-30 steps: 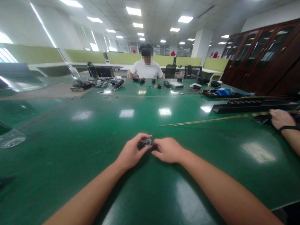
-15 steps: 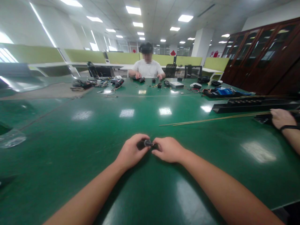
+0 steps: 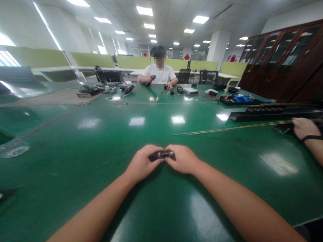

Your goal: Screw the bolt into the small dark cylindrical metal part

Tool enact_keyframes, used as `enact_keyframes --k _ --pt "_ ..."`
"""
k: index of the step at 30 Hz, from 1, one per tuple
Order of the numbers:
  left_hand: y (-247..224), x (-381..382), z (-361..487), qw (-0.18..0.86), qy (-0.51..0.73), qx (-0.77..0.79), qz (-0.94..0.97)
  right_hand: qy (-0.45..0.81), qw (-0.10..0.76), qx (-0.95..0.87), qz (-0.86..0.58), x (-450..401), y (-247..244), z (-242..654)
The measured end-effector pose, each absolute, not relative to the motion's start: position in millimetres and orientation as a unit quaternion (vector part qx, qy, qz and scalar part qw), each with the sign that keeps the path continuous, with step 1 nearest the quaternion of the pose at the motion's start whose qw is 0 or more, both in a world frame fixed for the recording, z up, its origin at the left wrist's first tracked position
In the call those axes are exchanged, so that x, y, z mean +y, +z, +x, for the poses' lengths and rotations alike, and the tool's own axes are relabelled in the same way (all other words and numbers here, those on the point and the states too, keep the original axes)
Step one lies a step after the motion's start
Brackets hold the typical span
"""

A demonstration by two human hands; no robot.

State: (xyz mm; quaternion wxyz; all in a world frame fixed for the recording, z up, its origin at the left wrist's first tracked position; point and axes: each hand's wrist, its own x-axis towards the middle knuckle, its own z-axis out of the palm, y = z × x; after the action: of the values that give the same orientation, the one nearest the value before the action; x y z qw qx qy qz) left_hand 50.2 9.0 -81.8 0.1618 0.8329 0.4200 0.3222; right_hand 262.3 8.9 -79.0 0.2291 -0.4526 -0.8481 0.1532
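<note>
Between my hands, just over the green tabletop, lies a dark cylindrical object (image 3: 161, 155) with a shiny, ringed middle; its exact kind I cannot make out. My left hand (image 3: 141, 163) is closed, fingers and thumb gripping its left end. My right hand (image 3: 183, 159) pinches the right end, the fingertips of both hands almost meeting. Where the fingers wrap around, the ends are partly hidden.
Thin brass-coloured rods (image 3: 222, 129) stretch toward another person's hand (image 3: 306, 128) at right, near a long black rail (image 3: 272, 113). Across the green table (image 3: 101, 144), a person in a white shirt (image 3: 159, 73) handles a dark tool beside scattered parts.
The dark object has turned from end-on to lying sideways between my hands, its two portions now in line. Across the table, the person has raised a dark tool.
</note>
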Motion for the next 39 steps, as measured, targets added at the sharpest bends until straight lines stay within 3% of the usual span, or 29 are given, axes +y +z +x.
enact_keyframes --k 17,39 --pt "-80.6 7.0 53.6 0.187 0.316 0.452 0.813 0.162 0.272 -0.848 -0.426 9.9 -80.5 261.4" --pt "-80.6 8.9 51.7 0.197 0.301 0.444 0.821 0.142 0.259 -0.861 -0.414 11.8 -81.7 264.1"
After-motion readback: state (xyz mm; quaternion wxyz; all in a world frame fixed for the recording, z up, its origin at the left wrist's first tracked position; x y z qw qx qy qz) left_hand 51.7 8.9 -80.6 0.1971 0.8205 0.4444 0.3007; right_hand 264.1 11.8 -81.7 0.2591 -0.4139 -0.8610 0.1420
